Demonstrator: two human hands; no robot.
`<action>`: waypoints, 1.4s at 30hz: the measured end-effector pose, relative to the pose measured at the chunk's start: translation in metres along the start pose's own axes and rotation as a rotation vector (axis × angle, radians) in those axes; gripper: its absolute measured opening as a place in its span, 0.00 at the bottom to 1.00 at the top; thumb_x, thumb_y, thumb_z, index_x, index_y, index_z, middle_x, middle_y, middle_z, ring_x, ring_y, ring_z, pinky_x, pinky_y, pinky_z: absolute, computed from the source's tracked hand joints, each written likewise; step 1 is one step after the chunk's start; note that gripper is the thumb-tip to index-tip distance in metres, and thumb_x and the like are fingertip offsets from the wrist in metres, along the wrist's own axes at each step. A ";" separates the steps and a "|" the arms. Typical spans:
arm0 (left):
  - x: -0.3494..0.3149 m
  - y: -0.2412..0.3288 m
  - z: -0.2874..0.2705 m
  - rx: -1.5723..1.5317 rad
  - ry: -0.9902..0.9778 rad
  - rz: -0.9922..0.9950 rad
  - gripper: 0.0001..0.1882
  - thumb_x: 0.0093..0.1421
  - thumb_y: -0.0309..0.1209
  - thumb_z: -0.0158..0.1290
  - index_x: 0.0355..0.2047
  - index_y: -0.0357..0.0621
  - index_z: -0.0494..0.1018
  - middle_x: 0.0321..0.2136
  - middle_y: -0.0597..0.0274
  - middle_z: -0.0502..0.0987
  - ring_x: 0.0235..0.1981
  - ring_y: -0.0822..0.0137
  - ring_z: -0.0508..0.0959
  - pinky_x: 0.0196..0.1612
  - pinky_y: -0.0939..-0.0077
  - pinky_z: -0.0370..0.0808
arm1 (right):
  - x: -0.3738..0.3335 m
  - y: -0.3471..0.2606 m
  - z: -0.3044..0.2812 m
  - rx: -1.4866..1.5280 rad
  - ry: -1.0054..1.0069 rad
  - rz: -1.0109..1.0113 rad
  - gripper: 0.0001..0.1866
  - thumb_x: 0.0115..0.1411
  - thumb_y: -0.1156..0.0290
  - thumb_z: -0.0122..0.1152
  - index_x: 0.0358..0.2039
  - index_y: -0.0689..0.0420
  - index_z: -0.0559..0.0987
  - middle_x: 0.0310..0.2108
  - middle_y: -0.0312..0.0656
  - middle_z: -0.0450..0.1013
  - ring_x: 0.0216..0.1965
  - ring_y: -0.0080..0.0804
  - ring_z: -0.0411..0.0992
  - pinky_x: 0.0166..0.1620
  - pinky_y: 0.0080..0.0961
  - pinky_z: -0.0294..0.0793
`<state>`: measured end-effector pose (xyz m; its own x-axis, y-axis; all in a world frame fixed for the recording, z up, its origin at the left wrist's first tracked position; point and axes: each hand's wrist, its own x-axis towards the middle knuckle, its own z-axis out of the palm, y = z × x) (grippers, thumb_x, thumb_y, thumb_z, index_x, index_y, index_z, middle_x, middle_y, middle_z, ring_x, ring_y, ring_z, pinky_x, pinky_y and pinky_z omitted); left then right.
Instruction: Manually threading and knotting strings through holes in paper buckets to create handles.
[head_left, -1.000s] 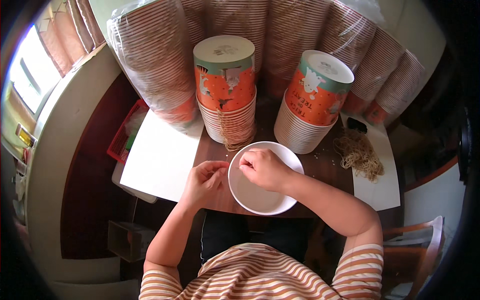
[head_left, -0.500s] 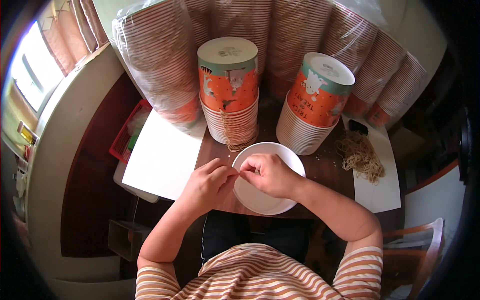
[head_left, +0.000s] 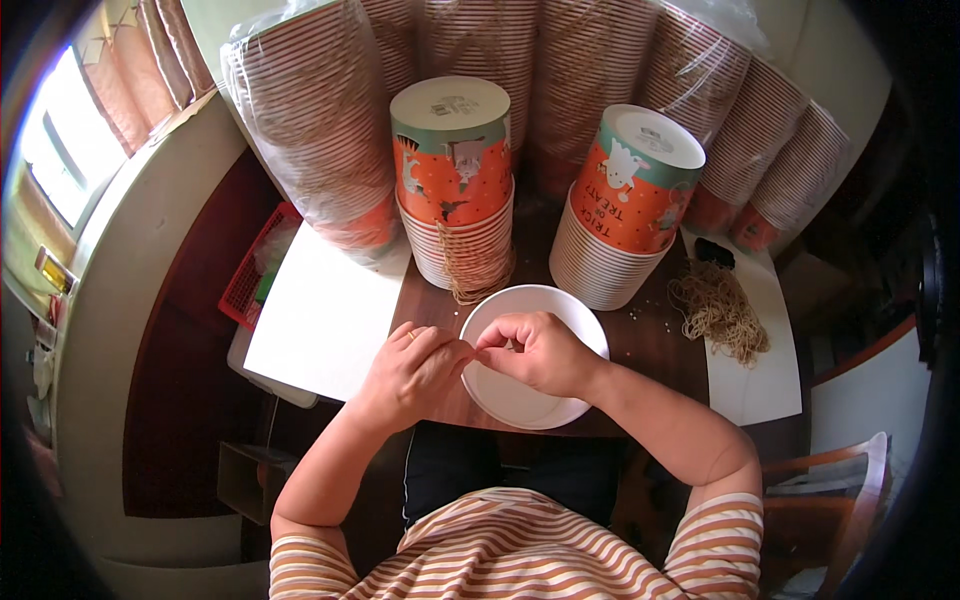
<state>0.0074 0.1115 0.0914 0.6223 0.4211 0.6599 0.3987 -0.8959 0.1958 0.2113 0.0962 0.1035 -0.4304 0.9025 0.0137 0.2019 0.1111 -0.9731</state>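
Observation:
My left hand (head_left: 415,370) and my right hand (head_left: 540,355) meet fingertip to fingertip above the left rim of a white round paper tub (head_left: 535,405). Both are closed in a pinch; whatever is between the fingers is too small to make out. Just beyond them stands a stack of upturned paper buckets (head_left: 452,170), orange and green with cartoon figures on the topmost. Loops of tan cord (head_left: 478,268) hang down its side. A second similar stack (head_left: 625,205) leans a little to the right of it.
Tall stacks of tubs in clear plastic (head_left: 310,120) line the back. A tangle of tan cord (head_left: 725,312) lies at the right, beside a small black object (head_left: 713,252). White sheets (head_left: 330,320) cover both table sides. Left of the table is a red basket (head_left: 255,270).
My fingertips have come closer together and now touch. My left hand has turned slightly, and the tub stays in place.

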 end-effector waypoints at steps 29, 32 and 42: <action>-0.011 -0.018 0.018 -0.280 -0.058 -0.480 0.07 0.53 0.22 0.54 0.34 0.37 0.76 0.28 0.53 0.74 0.28 0.54 0.76 0.32 0.68 0.74 | 0.027 0.027 0.005 -0.439 0.180 -0.054 0.06 0.50 0.72 0.57 0.24 0.62 0.77 0.24 0.45 0.74 0.25 0.34 0.74 0.30 0.29 0.71; -0.012 -0.019 0.016 -0.278 -0.087 -0.470 0.08 0.53 0.20 0.53 0.35 0.36 0.76 0.31 0.53 0.75 0.29 0.58 0.77 0.31 0.73 0.74 | 0.027 0.023 0.007 -0.447 0.203 -0.064 0.05 0.49 0.73 0.56 0.23 0.61 0.77 0.24 0.46 0.74 0.26 0.39 0.74 0.31 0.32 0.72; -0.006 -0.020 0.017 -0.322 -0.130 -0.465 0.11 0.52 0.19 0.53 0.37 0.34 0.75 0.32 0.51 0.74 0.29 0.55 0.77 0.32 0.71 0.74 | 0.030 0.031 0.009 -0.454 0.223 -0.141 0.05 0.50 0.73 0.58 0.25 0.61 0.77 0.24 0.46 0.74 0.26 0.37 0.74 0.31 0.31 0.72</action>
<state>0.0071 0.1291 0.0707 0.5164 0.7764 0.3613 0.4373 -0.6019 0.6682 0.1964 0.1232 0.0720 -0.2928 0.9271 0.2340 0.5380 0.3621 -0.7612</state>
